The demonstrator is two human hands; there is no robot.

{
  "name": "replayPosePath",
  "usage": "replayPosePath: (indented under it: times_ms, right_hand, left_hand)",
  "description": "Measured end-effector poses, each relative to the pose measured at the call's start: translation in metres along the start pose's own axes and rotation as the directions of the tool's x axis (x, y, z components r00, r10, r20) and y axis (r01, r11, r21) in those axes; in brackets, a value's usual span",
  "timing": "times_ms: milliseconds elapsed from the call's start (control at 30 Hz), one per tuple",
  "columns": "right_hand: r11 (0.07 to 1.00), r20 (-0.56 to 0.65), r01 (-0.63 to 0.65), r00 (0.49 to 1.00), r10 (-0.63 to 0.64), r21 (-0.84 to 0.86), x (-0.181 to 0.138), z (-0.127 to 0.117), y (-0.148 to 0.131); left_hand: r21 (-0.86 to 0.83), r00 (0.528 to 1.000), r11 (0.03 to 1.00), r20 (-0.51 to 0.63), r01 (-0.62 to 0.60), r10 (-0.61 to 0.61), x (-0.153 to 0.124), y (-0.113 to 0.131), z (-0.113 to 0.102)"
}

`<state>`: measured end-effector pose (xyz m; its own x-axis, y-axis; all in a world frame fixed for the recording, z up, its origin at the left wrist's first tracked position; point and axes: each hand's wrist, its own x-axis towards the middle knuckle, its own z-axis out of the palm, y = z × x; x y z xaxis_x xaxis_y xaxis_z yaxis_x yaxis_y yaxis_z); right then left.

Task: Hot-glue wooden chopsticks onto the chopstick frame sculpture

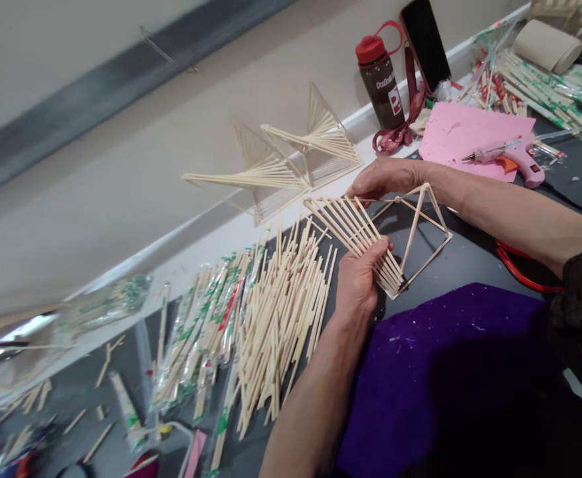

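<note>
Between both hands is a stick frame [423,226] built from wooden chopsticks, with a fan of sticks [343,222] on its left side. My left hand [363,275] grips the fan's lower part, its thumb lying across the sticks. My right hand [383,178] is at the far edge of the fan, fingers bent around it and partly hidden behind the frame. A pile of loose chopsticks [286,318] lies just left of my left hand. Beyond the hands, two finished-looking fan-shaped stick structures [271,172] lean by the wall.
Plastic-wrapped chopsticks [201,312] lie left of the loose pile. A pink glue gun [515,156] rests on a pink sheet [470,133] at the right. Behind stand a dark bottle [383,86] with a red lid and a phone [426,46]. A purple cloth [435,352] covers the near side.
</note>
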<state>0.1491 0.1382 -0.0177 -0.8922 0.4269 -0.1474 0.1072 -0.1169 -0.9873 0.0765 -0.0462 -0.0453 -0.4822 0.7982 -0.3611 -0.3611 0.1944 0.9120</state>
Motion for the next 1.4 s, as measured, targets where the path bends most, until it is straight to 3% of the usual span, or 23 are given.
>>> replayPosePath:
  times_ms: [167,267,400,567,667,833,933,1000,1100,1167,1400]
  right_hand:
    - [0.990,-0.277,0.045,0.958,-0.081,-0.133,-0.013,-0.011,-0.005]
    - [0.974,-0.345,0.093,0.925,-0.160,-0.205,-0.033,-0.015,-0.008]
    - [0.952,-0.439,0.063,0.877,-0.197,-0.300,-0.074,-0.020,-0.016]
    - [0.933,-0.581,0.024,0.776,-0.244,-0.360,-0.139,-0.032,-0.024]
    - [0.955,-0.697,-0.011,0.686,-0.208,-0.296,-0.184,-0.041,-0.025]
    - [0.955,-0.848,0.035,0.452,-0.278,-0.294,-0.257,-0.048,-0.017]
    - [0.954,-0.880,0.047,0.377,-0.290,-0.295,-0.289,-0.050,-0.006]
    - [0.951,-0.884,-0.033,0.380,-0.272,-0.307,-0.300,-0.054,0.003]
    - [0.854,-0.858,-0.363,0.485,-0.169,-0.373,-0.292,-0.063,0.018]
    - [0.782,-0.846,-0.476,0.519,-0.119,-0.402,-0.273,-0.071,0.027]
    - [0.546,-0.896,-0.750,0.443,-0.004,-0.374,-0.206,-0.092,0.041]
  left_hand:
    - [-0.019,1.000,1.000,0.017,0.007,-0.006,-0.001,0.001,0.001]
    - [-0.029,1.000,1.000,0.024,0.000,0.001,-0.001,0.002,0.002]
    - [-0.042,0.999,0.999,0.043,0.000,0.002,0.000,0.001,0.002]
    - [-0.027,0.998,0.999,0.059,-0.032,0.034,0.004,-0.001,0.001]
    - [-0.021,0.997,0.998,0.054,-0.054,0.055,0.007,-0.002,0.002]
    - [-0.032,0.998,0.999,0.043,-0.035,0.036,0.011,-0.003,0.003]
    - [-0.040,0.998,0.998,0.044,-0.046,0.048,0.012,-0.003,0.003]
    - [-0.039,0.998,0.998,0.045,-0.047,0.049,0.013,-0.003,0.004]
    - [-0.041,0.998,0.998,0.042,-0.039,0.040,0.013,-0.002,0.005]
    - [-0.048,0.999,0.998,0.030,-0.036,0.037,0.012,-0.001,0.006]
    - [-0.015,0.999,0.999,0.030,-0.033,0.033,0.014,0.000,0.004]
